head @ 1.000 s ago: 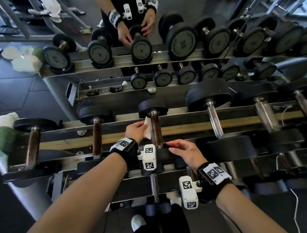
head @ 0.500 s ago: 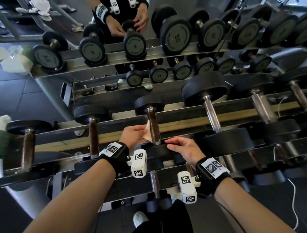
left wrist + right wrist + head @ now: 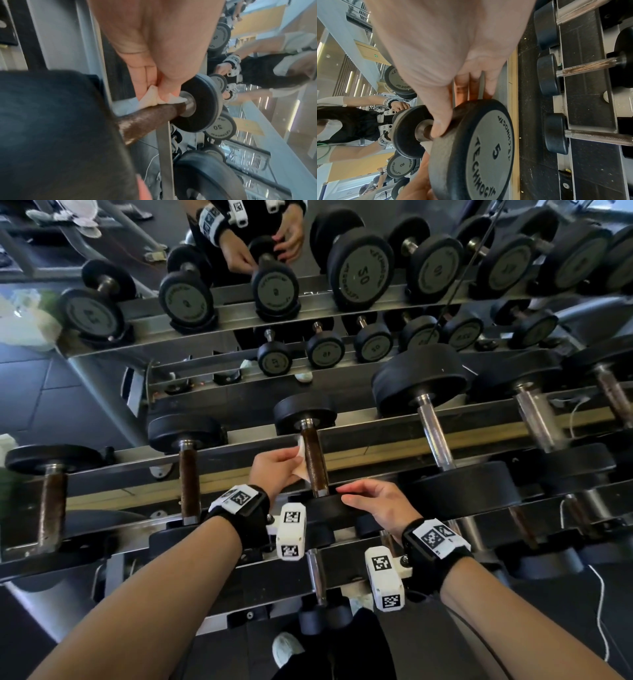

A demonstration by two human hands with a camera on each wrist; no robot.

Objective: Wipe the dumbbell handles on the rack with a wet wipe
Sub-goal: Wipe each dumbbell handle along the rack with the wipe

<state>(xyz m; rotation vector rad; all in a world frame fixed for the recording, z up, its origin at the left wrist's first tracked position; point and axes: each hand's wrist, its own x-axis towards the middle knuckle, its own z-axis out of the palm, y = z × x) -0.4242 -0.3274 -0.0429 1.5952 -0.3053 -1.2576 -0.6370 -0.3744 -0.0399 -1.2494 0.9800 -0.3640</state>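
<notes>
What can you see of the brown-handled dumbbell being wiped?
The small black dumbbell with a rusty-brown handle lies across the grey metal rack, with black discs and steel collars at both ends; the near disc reads 5. The left grip presses a white wet wipe against its handle; the right grip holds the near disc.

wet wipe (image 3: 150,100): white
handle (image 3: 314,463): dark brown, pale speckles
end plate (image 3: 488,148): black rim, grey face, black "5" and lettering
rack (image 3: 370,455): grey metal, yellowish strip
wrist tags (image 3: 239,497): white, black square-code pattern, black straps
</notes>
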